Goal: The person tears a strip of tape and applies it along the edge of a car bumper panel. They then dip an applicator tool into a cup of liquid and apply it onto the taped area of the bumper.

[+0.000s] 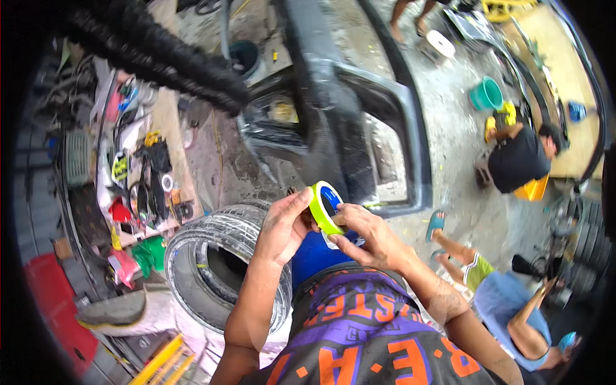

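A roll of bright yellow-green tape (317,210) is held up in front of my body, with blue showing inside its ring. My left hand (286,226) grips the left side of the roll between thumb and fingers. From the right, my right hand (375,240) pinches the roll's near right edge, its fingers bent. Whether a tape end lies between those fingertips I cannot make out. Just beyond the hands stands a large dark grey car body panel (333,102) with openings in it, apparently a bumper.
Stacked tyres (186,256) stand by my left forearm. Farther left, a cluttered workbench (183,160) holds tools and rolls. One person in black (520,157) crouches at the right; another person in blue (507,308) sits nearer. A green bucket (486,95) rests on the concrete floor.
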`<act>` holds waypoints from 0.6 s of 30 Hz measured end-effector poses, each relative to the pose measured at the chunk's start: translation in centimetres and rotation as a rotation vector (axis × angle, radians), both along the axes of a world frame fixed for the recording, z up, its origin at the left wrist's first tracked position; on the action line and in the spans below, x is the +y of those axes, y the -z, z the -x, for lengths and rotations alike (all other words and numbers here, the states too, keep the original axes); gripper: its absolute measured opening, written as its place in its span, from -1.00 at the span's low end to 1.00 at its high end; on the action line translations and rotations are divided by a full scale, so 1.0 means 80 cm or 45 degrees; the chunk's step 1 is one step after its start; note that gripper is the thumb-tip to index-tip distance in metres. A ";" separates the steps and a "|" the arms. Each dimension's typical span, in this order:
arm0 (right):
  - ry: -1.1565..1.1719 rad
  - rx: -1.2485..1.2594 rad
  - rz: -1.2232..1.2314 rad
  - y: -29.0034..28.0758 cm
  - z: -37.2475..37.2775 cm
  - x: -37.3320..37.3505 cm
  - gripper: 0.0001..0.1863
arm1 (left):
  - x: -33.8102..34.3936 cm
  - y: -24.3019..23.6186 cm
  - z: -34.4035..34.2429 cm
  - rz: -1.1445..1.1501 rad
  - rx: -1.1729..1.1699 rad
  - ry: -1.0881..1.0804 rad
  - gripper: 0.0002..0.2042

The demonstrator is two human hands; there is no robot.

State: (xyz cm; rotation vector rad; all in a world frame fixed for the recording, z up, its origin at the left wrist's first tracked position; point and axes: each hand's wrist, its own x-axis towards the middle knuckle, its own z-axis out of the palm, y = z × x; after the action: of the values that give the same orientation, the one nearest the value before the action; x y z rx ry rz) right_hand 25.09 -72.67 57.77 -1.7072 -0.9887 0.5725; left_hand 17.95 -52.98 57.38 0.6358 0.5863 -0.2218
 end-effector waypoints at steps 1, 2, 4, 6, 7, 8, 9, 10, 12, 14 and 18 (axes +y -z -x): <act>0.053 0.138 0.008 -0.004 0.001 -0.025 -0.77 | -0.025 -0.013 -0.004 -0.009 0.001 0.055 -0.80; 0.143 0.153 -0.070 0.000 0.005 -0.049 -0.81 | -0.049 -0.025 -0.005 -0.521 -0.041 0.009 -0.84; 0.237 0.186 -0.082 -0.007 0.006 -0.089 -0.82 | -0.086 -0.031 -0.002 -1.217 -0.328 -0.047 -0.87; 0.347 0.143 -0.164 -0.006 0.014 -0.119 -0.82 | -0.119 -0.040 -0.006 -1.424 -0.596 0.075 -0.81; 0.373 0.138 -0.173 -0.006 0.018 -0.131 -0.82 | -0.134 -0.049 -0.008 -1.617 -0.851 0.163 -0.75; 0.419 0.080 -0.191 -0.006 0.022 -0.141 -0.82 | -0.147 -0.058 -0.015 -1.725 -0.973 0.231 -0.70; 0.462 0.021 -0.210 -0.006 0.024 -0.148 -0.82 | -0.161 -0.067 -0.019 -1.778 -1.003 0.257 -0.72; 0.482 0.013 -0.217 -0.006 0.027 -0.153 -0.82 | -0.169 -0.072 -0.022 -1.801 -1.041 0.289 -0.73; 0.567 -0.068 -0.223 -0.004 0.035 -0.160 -0.81 | -0.179 -0.075 -0.025 -1.816 -1.095 0.331 -0.73; 0.604 -0.058 -0.217 -0.003 0.042 -0.163 -0.81 | -0.183 -0.071 -0.022 -1.803 -1.095 0.344 -0.76; 0.633 -0.044 -0.219 -0.003 0.057 -0.164 -0.80 | -0.185 -0.065 -0.009 -1.745 -1.077 0.355 -0.75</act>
State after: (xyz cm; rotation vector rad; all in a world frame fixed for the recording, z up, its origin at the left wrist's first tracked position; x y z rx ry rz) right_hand 20.50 -85.78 58.03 -1.7259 -0.5813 0.1290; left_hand 18.68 -67.80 62.62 2.0057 -0.2851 0.2486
